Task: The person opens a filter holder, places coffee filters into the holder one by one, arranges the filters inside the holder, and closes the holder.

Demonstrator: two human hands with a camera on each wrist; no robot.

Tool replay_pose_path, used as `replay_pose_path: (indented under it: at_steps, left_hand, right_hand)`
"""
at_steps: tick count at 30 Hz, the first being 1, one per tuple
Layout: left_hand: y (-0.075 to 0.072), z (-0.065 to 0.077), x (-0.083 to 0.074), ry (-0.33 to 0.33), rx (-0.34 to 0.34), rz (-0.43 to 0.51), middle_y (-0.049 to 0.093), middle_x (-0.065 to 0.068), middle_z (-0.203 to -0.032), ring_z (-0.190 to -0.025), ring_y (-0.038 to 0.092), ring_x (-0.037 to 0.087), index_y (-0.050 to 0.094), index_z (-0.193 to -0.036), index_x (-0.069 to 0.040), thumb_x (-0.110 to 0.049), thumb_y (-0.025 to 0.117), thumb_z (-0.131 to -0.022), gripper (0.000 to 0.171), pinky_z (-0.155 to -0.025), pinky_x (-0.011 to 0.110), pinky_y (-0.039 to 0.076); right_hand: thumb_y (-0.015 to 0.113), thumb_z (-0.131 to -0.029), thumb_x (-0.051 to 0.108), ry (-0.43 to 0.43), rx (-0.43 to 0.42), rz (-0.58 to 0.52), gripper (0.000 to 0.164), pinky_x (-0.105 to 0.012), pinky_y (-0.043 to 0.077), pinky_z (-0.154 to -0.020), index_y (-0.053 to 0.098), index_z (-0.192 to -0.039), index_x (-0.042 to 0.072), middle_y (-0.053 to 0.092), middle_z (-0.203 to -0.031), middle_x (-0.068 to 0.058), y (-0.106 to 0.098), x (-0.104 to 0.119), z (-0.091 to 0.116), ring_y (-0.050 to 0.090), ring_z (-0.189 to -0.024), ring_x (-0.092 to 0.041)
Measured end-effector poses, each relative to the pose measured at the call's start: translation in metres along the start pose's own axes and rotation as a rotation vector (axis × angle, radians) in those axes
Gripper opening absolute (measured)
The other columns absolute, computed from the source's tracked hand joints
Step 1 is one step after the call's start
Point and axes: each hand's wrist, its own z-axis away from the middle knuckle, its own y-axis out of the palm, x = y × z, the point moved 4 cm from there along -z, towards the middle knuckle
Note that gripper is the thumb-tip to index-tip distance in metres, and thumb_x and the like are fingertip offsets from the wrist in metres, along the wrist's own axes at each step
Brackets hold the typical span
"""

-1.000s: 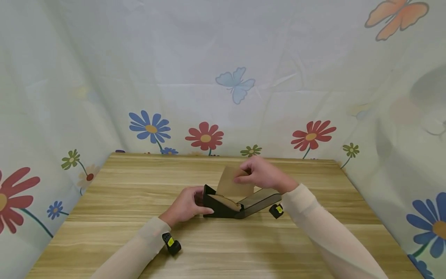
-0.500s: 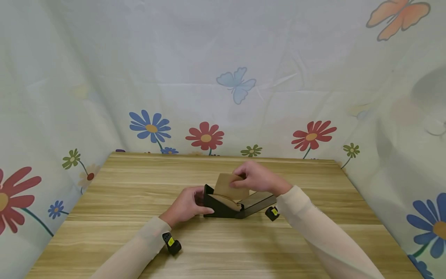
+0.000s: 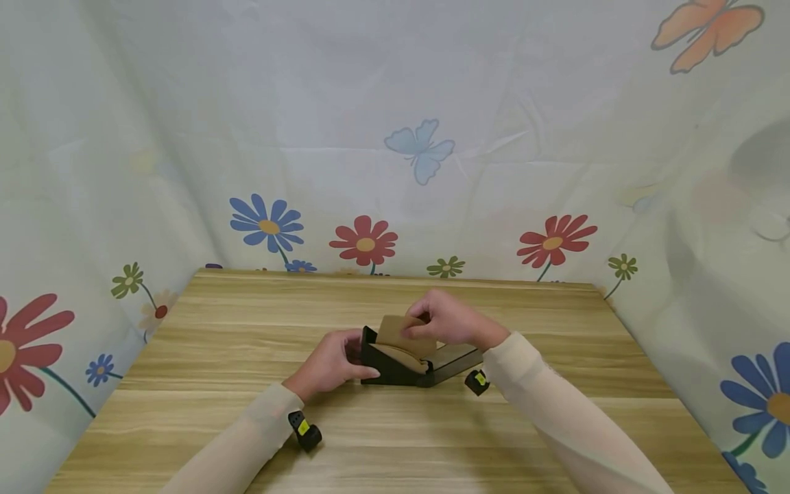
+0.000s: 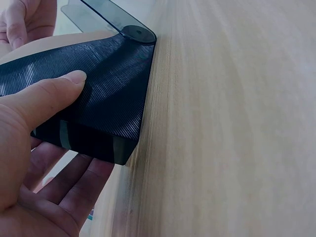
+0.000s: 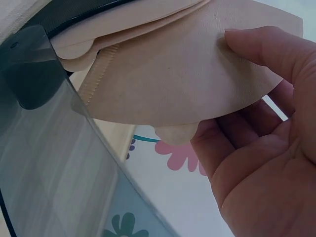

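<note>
A black ridged coffee filter holder (image 3: pixel 395 370) lies on the wooden table, its smoky transparent lid (image 5: pixel 44 143) swung out to the right. My left hand (image 3: pixel 330 363) grips the holder's left end. In the left wrist view the thumb lies along the ridged side (image 4: pixel 113 84) and the other fingers are on its far side. Between thumb and fingers, my right hand (image 3: pixel 450 319) pinches a brown paper coffee filter (image 5: pixel 168 84) with a crimped seam. That filter stands partly above the holder, beside more brown filters (image 5: pixel 133 24) inside; its lower edge is hidden in the head view.
The wood-grain table (image 3: pixel 247 309) extends around the holder on all sides. A white curtain (image 3: pixel 308 137) printed with flowers and butterflies hangs behind it and at both sides. Small black cameras (image 3: pixel 304 431) are worn on both wrists.
My right hand has moved down and left with the pinched coffee filter, which now stands lower at the holder. The left hand and the holder have stayed in place.
</note>
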Motion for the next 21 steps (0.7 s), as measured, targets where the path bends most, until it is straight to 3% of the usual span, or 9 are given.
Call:
replay_pose_path:
  at_steps: [10, 15, 21]
  left_hand:
    - [-0.001, 0.000, 0.001, -0.003, -0.002, -0.001, 0.074, -0.004, -0.097, -0.087, 0.068, 0.014, 0.071, -0.109, -0.022, -0.030, 0.091, -0.078, 0.037, -0.075, 0.030, 0.053]
    - [-0.001, 0.000, 0.002, -0.003, -0.005, -0.002, 0.074, -0.004, -0.097, -0.087, 0.068, 0.014, 0.071, -0.109, -0.022, -0.029, 0.091, -0.078, 0.038, -0.076, 0.031, 0.053]
    - [-0.001, 0.000, 0.003, -0.001, -0.004, -0.003, 0.074, -0.004, -0.098, -0.087, 0.068, 0.014, 0.071, -0.109, -0.020, -0.030, 0.091, -0.078, 0.039, -0.076, 0.031, 0.053]
  right_hand:
    - [0.077, -0.093, 0.016, 0.036, 0.014, 0.012, 0.034, -0.022, 0.032, -0.056, 0.061, -0.063, 0.012, 0.036, -0.060, 0.008, 0.007, -0.006, -0.004, 0.034, -0.053, -0.004]
    - [0.077, -0.093, 0.017, 0.059, 0.025, -0.007, 0.021, -0.022, 0.035, -0.055, 0.072, -0.073, 0.014, 0.049, -0.063, 0.008, 0.010, -0.010, -0.005, 0.041, -0.053, -0.005]
    - [0.077, -0.093, 0.017, 0.066, 0.035, 0.005, 0.022, -0.022, 0.037, -0.055, 0.069, -0.073, 0.016, 0.051, -0.065, 0.008, 0.014, -0.014, -0.007, 0.043, -0.054, -0.005]
